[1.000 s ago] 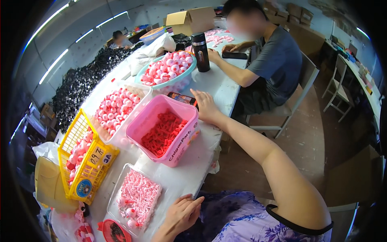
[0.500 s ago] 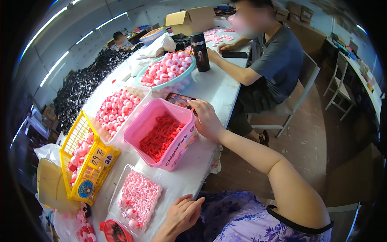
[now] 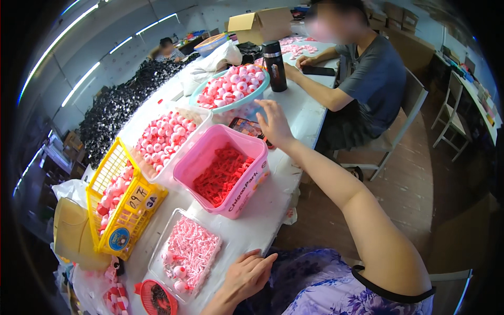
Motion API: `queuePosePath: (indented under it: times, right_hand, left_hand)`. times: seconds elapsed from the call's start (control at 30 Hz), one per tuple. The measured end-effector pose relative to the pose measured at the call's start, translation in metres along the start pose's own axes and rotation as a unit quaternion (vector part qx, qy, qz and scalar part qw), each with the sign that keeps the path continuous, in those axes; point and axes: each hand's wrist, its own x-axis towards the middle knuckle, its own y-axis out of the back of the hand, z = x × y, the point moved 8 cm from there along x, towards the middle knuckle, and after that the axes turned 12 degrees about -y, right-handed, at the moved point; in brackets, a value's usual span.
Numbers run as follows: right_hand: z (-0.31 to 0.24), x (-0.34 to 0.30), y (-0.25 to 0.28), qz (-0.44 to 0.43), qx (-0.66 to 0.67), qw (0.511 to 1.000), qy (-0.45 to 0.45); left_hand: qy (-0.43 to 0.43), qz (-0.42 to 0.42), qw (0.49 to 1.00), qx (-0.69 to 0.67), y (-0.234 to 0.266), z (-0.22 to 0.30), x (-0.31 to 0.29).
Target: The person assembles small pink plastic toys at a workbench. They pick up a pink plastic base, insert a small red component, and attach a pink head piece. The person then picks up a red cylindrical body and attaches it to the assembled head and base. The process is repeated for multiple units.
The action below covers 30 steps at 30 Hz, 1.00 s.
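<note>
My right hand [image 3: 274,125] is raised over the table, fingers apart and nothing in them. Below it a smartphone [image 3: 247,126] with a lit screen lies partly behind the pink bucket [image 3: 228,205], which holds small red plastic pieces [image 3: 223,176]. My left hand [image 3: 248,275] rests at the table's near edge, fingers loosely stretched and empty. Beside it stands a clear plastic tray [image 3: 185,214] of thin pink-and-white plastic pieces [image 3: 193,244], with a few pink-and-white balls [image 3: 180,271] at its near end.
Pink-and-white balls fill a clear bin [image 3: 197,134], a yellow basket [image 3: 139,223] and a blue-rimmed basin [image 3: 212,109]. A red strainer [image 3: 142,294] holds dark bits. A black flask [image 3: 274,68] stands near a seated co-worker [image 3: 370,84]. Black pieces [image 3: 126,100] are heaped at left.
My right hand has lifted off the smartphone and moved up and away from it, its fingers spreading. My left hand stays at the table edge. The whole view has shifted slightly.
</note>
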Motion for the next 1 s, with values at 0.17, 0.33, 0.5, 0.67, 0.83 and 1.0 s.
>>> queuePosePath:
  times: [0.17,0.33,0.5,0.67,0.83,1.0]
  right_hand:
    - [0.071,0.013,-0.013,0.038,0.003,0.991,-0.132]
    - [0.164,-0.001,-0.014,0.034,0.089,0.913,-0.397]
    - [0.150,0.002,-0.018,0.011,-0.043,0.956,-0.290]
    - [0.131,0.005,-0.050,-0.024,-0.017,0.966,-0.258]
    - [0.191,0.009,-0.063,-0.036,-0.180,0.974,-0.130]
    - [0.282,0.040,-0.044,-0.082,-0.085,0.965,-0.232]
  left_hand:
    - [0.003,-0.006,1.000,-0.011,-0.001,-0.002,-0.001]
    - [-0.003,-0.010,1.000,-0.027,-0.004,0.000,0.000]
    - [-0.001,0.009,1.000,-0.017,-0.004,-0.001,-0.001]
    - [-0.007,-0.040,0.999,0.014,0.005,0.008,-0.004]
    - [-0.008,0.092,0.994,-0.064,0.095,0.030,0.011]
    - [-0.153,0.194,0.967,-0.065,0.159,0.102,-0.005]
